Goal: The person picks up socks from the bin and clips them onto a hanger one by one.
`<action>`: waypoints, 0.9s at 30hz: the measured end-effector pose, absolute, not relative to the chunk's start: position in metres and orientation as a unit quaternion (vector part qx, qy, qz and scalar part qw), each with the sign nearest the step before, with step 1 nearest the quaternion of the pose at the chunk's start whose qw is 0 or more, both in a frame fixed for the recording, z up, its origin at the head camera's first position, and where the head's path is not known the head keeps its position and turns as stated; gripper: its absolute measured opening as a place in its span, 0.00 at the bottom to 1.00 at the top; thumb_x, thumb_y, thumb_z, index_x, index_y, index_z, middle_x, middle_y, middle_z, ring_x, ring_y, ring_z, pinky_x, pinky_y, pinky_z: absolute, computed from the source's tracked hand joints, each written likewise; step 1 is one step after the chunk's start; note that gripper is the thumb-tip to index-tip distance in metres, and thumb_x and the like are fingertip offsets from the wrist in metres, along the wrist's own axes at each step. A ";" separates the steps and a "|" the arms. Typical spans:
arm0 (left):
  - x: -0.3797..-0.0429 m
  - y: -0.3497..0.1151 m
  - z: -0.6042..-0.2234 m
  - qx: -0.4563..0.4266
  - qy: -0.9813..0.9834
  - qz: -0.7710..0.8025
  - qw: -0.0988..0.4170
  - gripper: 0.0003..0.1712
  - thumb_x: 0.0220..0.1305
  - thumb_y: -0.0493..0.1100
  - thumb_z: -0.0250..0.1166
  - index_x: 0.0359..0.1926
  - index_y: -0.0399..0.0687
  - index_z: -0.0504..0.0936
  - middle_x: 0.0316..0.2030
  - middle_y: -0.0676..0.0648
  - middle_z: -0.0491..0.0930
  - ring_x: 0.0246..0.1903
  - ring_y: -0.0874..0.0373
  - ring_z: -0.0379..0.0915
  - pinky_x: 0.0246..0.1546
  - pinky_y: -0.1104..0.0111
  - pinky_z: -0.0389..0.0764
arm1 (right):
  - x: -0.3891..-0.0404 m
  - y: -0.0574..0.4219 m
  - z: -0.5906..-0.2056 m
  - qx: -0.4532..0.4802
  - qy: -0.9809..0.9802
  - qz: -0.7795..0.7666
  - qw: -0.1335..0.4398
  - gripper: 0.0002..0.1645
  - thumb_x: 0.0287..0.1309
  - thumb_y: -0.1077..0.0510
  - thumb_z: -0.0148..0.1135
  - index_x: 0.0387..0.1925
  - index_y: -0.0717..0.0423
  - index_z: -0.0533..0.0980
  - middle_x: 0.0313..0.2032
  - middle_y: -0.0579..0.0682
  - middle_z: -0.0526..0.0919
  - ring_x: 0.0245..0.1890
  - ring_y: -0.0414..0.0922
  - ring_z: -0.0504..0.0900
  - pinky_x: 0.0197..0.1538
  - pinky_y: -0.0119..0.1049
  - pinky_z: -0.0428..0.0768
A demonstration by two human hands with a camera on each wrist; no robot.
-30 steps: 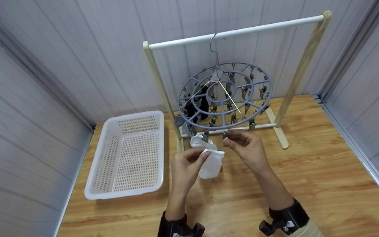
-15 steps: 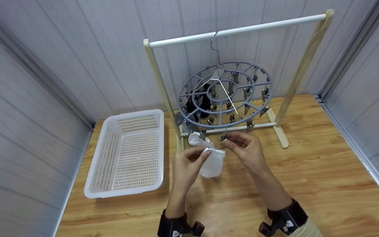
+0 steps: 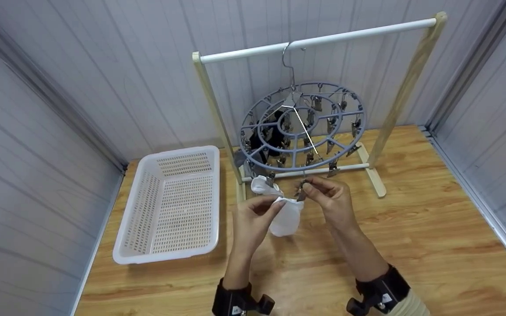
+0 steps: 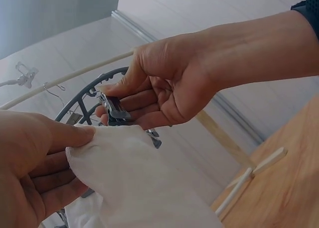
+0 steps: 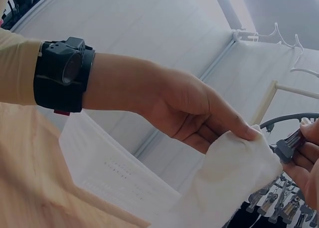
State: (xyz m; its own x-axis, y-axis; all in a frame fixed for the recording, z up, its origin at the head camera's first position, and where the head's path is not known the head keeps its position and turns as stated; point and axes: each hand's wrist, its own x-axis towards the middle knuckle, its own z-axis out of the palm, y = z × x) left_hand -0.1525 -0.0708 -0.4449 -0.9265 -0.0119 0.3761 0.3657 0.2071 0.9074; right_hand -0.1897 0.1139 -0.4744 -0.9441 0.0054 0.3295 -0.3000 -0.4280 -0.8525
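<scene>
My left hand (image 3: 251, 221) pinches the cuff of a white sock (image 3: 286, 221) between thumb and fingers, and the sock hangs below. Just right of the cuff, my right hand (image 3: 336, 202) holds a metal clip (image 4: 114, 110) between thumb and fingers. The clip's lower end is at the sock's top edge; whether it bites the fabric I cannot tell. That clip hangs from a round blue-grey clip hanger (image 3: 297, 168). Another white sock (image 3: 262, 184) hangs from a neighbouring clip, behind my left fingers.
The hanger hooks over the white bar (image 3: 345, 38) of a wooden-sided rack. Dark fabric (image 3: 275, 147) and a grey piece (image 3: 242, 159) hang on its left side. A white perforated basket (image 3: 165, 256) stands left on the wood-grain surface (image 3: 411, 228). Pale panel walls surround it.
My right thumb has shifted up on the clip, whose lower end has tilted to the sock's cuff. The left hand has moved the sock slightly right. The hanger has turned slightly.
</scene>
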 end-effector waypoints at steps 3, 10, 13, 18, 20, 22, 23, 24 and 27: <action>-0.154 -0.069 -0.446 -0.125 -0.756 -0.623 0.156 0.06 0.56 0.33 0.73 0.35 0.34 0.88 0.32 0.43 0.87 0.29 0.55 0.85 0.33 0.66 0.85 | -0.189 0.114 -0.475 0.130 -0.525 0.836 0.095 0.09 0.59 0.68 0.66 0.40 0.72 0.82 0.36 0.71 0.84 0.34 0.50 0.88 0.44 0.42 0.84; -0.154 -0.065 -0.451 -0.158 -0.744 -0.623 0.184 0.05 0.56 0.32 0.73 0.35 0.35 0.88 0.32 0.43 0.87 0.29 0.53 0.85 0.32 0.64 0.85 | -0.189 0.115 -0.475 0.148 -0.515 0.840 0.090 0.09 0.60 0.69 0.65 0.42 0.67 0.83 0.37 0.60 0.88 0.38 0.52 0.88 0.47 0.41 0.84; -0.154 -0.063 -0.452 -0.168 -0.736 -0.627 0.193 0.05 0.56 0.32 0.72 0.35 0.34 0.88 0.31 0.42 0.87 0.28 0.53 0.85 0.31 0.63 0.85 | -0.189 0.115 -0.476 0.150 -0.510 0.843 0.082 0.09 0.60 0.69 0.65 0.42 0.66 0.84 0.37 0.58 0.88 0.38 0.51 0.88 0.46 0.41 0.84; -0.155 -0.060 -0.455 -0.169 -0.727 -0.633 0.204 0.05 0.55 0.30 0.72 0.34 0.33 0.88 0.30 0.41 0.87 0.28 0.52 0.85 0.30 0.63 0.85 | -0.189 0.113 -0.475 0.142 -0.512 0.843 0.082 0.12 0.58 0.68 0.67 0.43 0.73 0.81 0.37 0.60 0.88 0.37 0.51 0.88 0.45 0.43 0.84; -0.155 -0.059 -0.456 -0.168 -0.727 -0.633 0.207 0.05 0.55 0.30 0.73 0.34 0.33 0.88 0.30 0.41 0.87 0.28 0.53 0.85 0.31 0.64 0.85 | -0.189 0.112 -0.476 0.139 -0.511 0.844 0.082 0.13 0.57 0.69 0.67 0.43 0.75 0.80 0.37 0.61 0.87 0.37 0.52 0.88 0.46 0.44 0.84; -0.155 -0.058 -0.456 -0.169 -0.725 -0.634 0.209 0.05 0.54 0.30 0.73 0.34 0.32 0.88 0.30 0.41 0.87 0.28 0.53 0.85 0.32 0.64 0.85 | -0.189 0.112 -0.476 0.138 -0.512 0.844 0.082 0.13 0.58 0.69 0.67 0.43 0.75 0.80 0.37 0.62 0.87 0.37 0.53 0.88 0.46 0.45 0.84; -0.155 -0.058 -0.456 -0.170 -0.724 -0.635 0.209 0.05 0.54 0.29 0.73 0.34 0.32 0.88 0.30 0.40 0.87 0.28 0.53 0.85 0.32 0.64 0.86 | -0.189 0.112 -0.476 0.139 -0.513 0.843 0.082 0.13 0.58 0.69 0.67 0.43 0.75 0.80 0.37 0.62 0.87 0.37 0.53 0.88 0.46 0.45 0.84; -0.155 -0.057 -0.456 -0.171 -0.722 -0.636 0.210 0.05 0.54 0.29 0.72 0.34 0.32 0.88 0.30 0.40 0.87 0.29 0.53 0.85 0.32 0.63 0.86 | -0.188 0.111 -0.476 0.141 -0.513 0.843 0.082 0.13 0.58 0.69 0.67 0.43 0.74 0.81 0.37 0.62 0.87 0.38 0.53 0.88 0.46 0.45 0.84; -0.154 -0.058 -0.456 -0.172 -0.719 -0.639 0.210 0.06 0.55 0.29 0.72 0.35 0.30 0.87 0.30 0.41 0.87 0.29 0.53 0.85 0.32 0.62 0.86 | -0.188 0.112 -0.476 0.154 -0.514 0.839 0.084 0.14 0.58 0.68 0.67 0.43 0.77 0.79 0.38 0.61 0.87 0.38 0.54 0.87 0.47 0.45 0.84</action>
